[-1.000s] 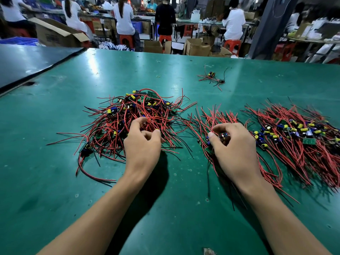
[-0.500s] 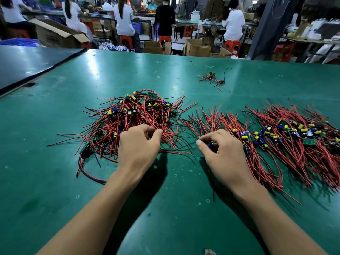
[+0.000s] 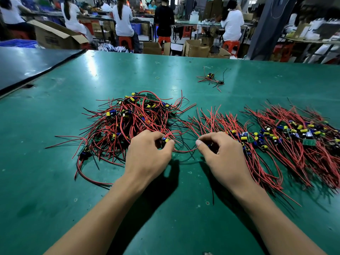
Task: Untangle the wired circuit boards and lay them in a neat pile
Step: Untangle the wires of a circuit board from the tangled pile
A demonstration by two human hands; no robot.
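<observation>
A tangled heap of small circuit boards with red and black wires (image 3: 134, 118) lies on the green table (image 3: 55, 181) at centre left. My left hand (image 3: 147, 155) rests at the heap's near right edge, fingers pinched on a small board with a yellow and blue capacitor (image 3: 165, 140). My right hand (image 3: 222, 155) is curled on another wired board at the left end of a laid-out row of boards (image 3: 244, 138). A larger combed pile (image 3: 301, 137) lies further right, its wires fanned toward me.
A stray wired board (image 3: 210, 78) lies alone further back on the table. A darker table (image 3: 27, 65) adjoins at the left. Cardboard boxes (image 3: 57, 35) and several seated people at benches fill the background beyond the far edge.
My right hand moved left from the laid-out row toward the tangled heap. My left hand shifted right along the heap's near edge and now pinches a small board.
</observation>
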